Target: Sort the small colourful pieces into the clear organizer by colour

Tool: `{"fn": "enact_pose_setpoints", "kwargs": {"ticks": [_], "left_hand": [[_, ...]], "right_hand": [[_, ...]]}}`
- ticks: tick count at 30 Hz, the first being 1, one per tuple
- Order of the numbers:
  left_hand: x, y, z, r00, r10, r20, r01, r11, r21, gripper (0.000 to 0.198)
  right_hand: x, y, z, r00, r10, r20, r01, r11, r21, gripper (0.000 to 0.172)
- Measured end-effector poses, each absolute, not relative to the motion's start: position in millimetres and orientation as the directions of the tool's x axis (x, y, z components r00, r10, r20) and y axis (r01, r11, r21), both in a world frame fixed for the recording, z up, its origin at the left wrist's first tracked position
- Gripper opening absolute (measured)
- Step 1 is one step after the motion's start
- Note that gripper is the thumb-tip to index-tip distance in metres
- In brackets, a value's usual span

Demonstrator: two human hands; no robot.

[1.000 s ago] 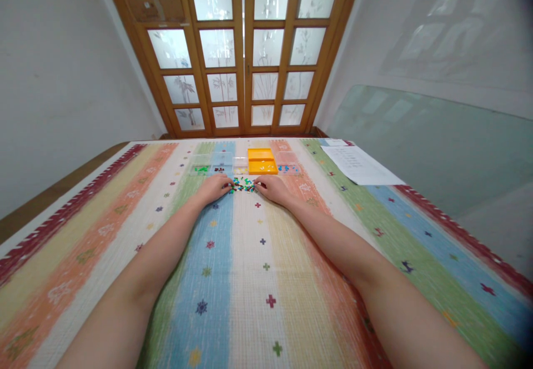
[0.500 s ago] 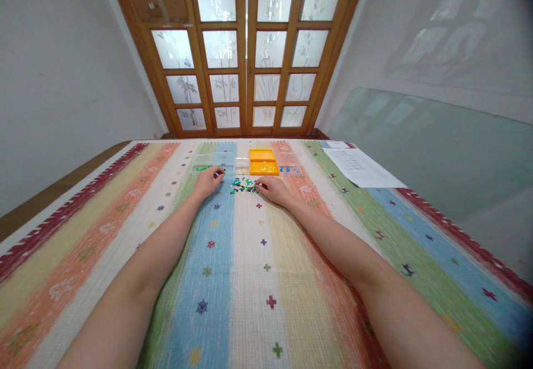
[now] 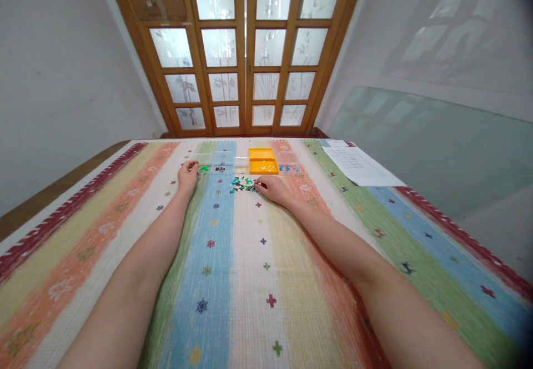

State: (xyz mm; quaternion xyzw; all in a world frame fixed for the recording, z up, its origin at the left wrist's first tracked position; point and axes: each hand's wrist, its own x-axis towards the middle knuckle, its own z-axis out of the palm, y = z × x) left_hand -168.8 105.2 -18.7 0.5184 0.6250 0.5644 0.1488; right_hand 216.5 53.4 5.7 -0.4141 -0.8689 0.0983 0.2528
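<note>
A loose pile of tiny coloured pieces [image 3: 243,185], mostly green, blue and dark, lies on the striped tablecloth. My right hand [image 3: 272,188] rests at the pile's right edge with fingers pinched together; what they hold, if anything, is too small to tell. My left hand [image 3: 188,178] is at the left end of the clear boxes, fingers bent and closed, their contents hidden. Just right of it, green pieces [image 3: 203,169] lie in a clear box, and dark red pieces [image 3: 220,169] sit in the clear box beside that.
An open yellow box [image 3: 264,161] with a few pale pieces stands behind the pile. To its right, a clear box holds blue pieces [image 3: 287,169]. White printed paper [image 3: 360,168] lies at the right on the tablecloth [image 3: 250,280]. Wooden glazed doors [image 3: 245,71] stand beyond.
My left hand has moved left, from in front of the dark red pieces to beside the green ones, uncovering the dark red ones. My right hand has stayed at the pile.
</note>
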Motion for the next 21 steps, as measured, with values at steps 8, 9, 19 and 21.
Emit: {"fn": "enact_pose_setpoints", "kwargs": {"ticks": [8, 9, 19, 21], "left_hand": [[-139.0, 82.5, -1.4, -0.188, 0.881, 0.434, 0.663, -0.212, 0.718, 0.031], [-131.5, 78.0, 2.4, -0.093, 0.897, 0.431, 0.685, -0.257, 0.682, 0.028], [-92.3, 53.6, 27.1, 0.611, 0.775, 0.162, 0.613, -0.593, 0.522, 0.017], [-94.6, 54.3, 27.1, 0.622, 0.766, 0.166, 0.610, -0.606, 0.510, 0.018]], "right_hand": [[216.6, 55.2, 4.1, -0.532, 0.765, 0.363, 0.654, 0.644, -0.397, 0.020], [216.7, 55.7, 3.7, -0.533, 0.764, 0.364, 0.652, 0.645, -0.399, 0.020], [217.2, 55.6, 3.9, -0.544, 0.751, 0.375, 0.646, 0.660, -0.384, 0.019], [216.9, 54.9, 4.7, -0.552, 0.743, 0.379, 0.641, 0.669, -0.376, 0.019]]}}
